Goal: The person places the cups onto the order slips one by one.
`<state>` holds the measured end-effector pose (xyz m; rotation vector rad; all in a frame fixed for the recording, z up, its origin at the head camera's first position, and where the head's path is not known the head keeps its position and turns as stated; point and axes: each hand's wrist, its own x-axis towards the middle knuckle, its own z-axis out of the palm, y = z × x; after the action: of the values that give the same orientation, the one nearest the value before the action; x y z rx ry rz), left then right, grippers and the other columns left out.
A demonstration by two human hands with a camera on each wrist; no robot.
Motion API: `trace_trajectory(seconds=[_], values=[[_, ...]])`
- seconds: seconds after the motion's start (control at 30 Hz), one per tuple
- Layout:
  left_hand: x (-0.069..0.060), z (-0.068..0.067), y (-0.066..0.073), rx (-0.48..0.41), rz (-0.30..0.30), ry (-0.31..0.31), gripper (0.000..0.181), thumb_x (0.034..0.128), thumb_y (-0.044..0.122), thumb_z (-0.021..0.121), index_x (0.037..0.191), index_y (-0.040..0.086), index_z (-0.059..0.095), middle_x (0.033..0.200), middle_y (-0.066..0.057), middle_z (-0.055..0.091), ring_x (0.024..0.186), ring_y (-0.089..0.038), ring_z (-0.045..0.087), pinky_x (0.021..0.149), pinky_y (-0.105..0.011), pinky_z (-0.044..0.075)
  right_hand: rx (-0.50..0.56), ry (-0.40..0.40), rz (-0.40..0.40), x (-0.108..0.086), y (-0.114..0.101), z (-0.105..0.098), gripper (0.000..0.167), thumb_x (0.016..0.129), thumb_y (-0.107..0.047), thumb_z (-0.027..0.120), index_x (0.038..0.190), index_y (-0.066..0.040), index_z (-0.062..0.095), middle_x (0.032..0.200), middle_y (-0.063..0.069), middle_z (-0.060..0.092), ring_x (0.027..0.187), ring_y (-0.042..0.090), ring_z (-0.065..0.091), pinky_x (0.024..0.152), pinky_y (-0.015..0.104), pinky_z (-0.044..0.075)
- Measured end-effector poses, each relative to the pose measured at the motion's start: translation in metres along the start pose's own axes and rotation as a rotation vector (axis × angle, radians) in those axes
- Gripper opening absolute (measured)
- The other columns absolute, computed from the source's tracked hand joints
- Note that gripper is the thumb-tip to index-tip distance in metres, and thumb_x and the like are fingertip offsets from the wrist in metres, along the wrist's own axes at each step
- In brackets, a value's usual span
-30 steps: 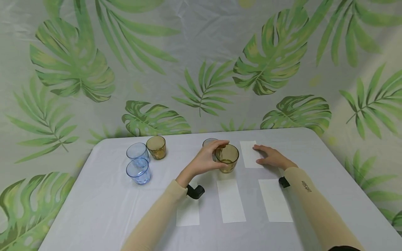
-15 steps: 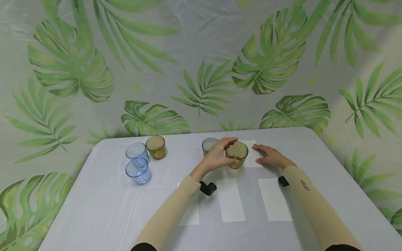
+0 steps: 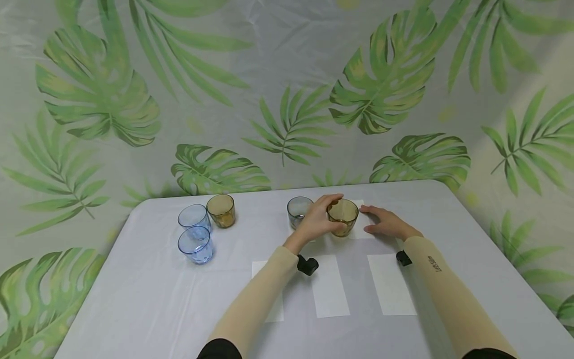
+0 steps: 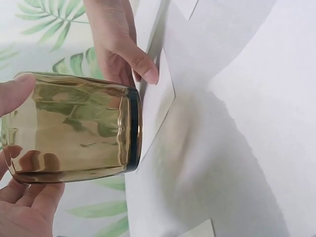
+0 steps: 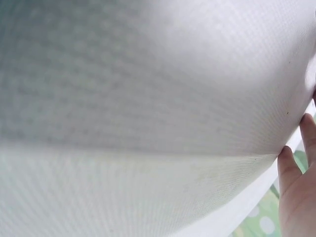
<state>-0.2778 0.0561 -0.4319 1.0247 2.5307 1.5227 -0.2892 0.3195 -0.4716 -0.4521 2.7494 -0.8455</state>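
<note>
My left hand grips an upright amber glass by its side, thumb and fingers round it. In the left wrist view the amber glass shows its thick dark base close over the back right white paper; whether they touch I cannot tell. My right hand rests at the right side of that paper, fingers extended towards the left. In the right wrist view the fingers touch the white surface. A grey glass stands just left of my left hand, partly covered by it.
Two blue glasses and another amber glass stand grouped at the table's back left. Nearer the front lie a middle paper, a right paper and a left paper partly under my left forearm. A leaf-patterned cloth hangs behind.
My left hand has carried the amber glass right and slightly back, over the back right paper. More of the grey glass shows now. My right hand has stayed nearly still.
</note>
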Motion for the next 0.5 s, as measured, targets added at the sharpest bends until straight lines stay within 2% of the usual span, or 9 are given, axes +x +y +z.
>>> trace_trajectory(seconds=[0.3, 0.5], values=[[0.013, 0.014, -0.008, 0.032, -0.070, 0.042, 0.075, 0.0743, 0.016, 0.084, 0.140, 0.009, 0.048, 0.133, -0.007, 0.052, 0.120, -0.016, 0.050, 0.099, -0.023, 0.042, -0.007, -0.008, 0.026, 0.001, 0.001, 0.001, 0.069, 0.089, -0.023, 0.068, 0.145, 0.002, 0.035, 0.147, 0.031, 0.027, 0.136, 0.049, 0.020, 0.110, 0.063, 0.017], [0.023, 0.023, -0.009, 0.042, -0.087, 0.065, 0.075, 0.0741, 0.014, 0.084, 0.139, 0.008, 0.048, 0.133, -0.009, 0.051, 0.119, -0.018, 0.050, 0.100, -0.024, 0.041, -0.011, -0.007, 0.038, 0.003, 0.002, 0.001, 0.072, 0.088, -0.025, 0.069, 0.144, 0.006, 0.035, 0.146, 0.033, 0.028, 0.134, 0.050, 0.021, 0.109, 0.063, 0.018]])
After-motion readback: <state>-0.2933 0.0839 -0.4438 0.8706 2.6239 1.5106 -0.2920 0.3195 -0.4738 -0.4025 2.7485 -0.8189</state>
